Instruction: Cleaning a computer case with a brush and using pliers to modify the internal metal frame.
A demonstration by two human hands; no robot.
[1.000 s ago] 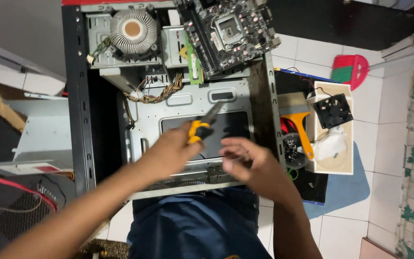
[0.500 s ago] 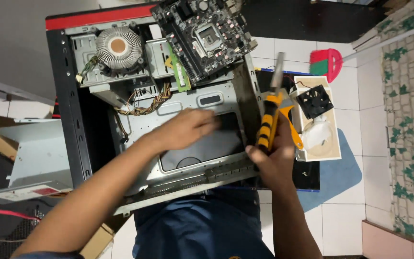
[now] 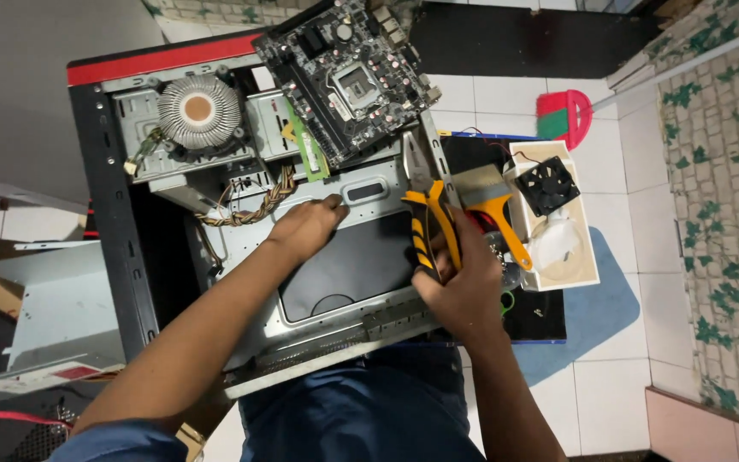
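An open computer case [image 3: 250, 342] lies on its side in front of me. My right hand [image 3: 464, 287] grips yellow-handled pliers [image 3: 425, 205] over the case's right edge, jaws pointing away from me. My left hand [image 3: 305, 227] rests on the bare metal tray inside the case, fingers touching a slot near the braided cables [image 3: 245, 205]. A loose motherboard [image 3: 348, 77] lies tilted across the top of the case. A round cooler fan [image 3: 198, 111] sits at the upper left beside a green memory stick [image 3: 305, 145].
A paintbrush with an orange handle [image 3: 493, 210] lies right of the case. A white box [image 3: 558, 222] holds a small black fan [image 3: 549, 184]. A blue mat [image 3: 596, 312] lies on white floor tiles. A detached side panel [image 3: 49, 308] lies at left.
The pliers passed from my left hand to my right hand and moved to the case's right edge. My left hand shifted up to the tray's slot.
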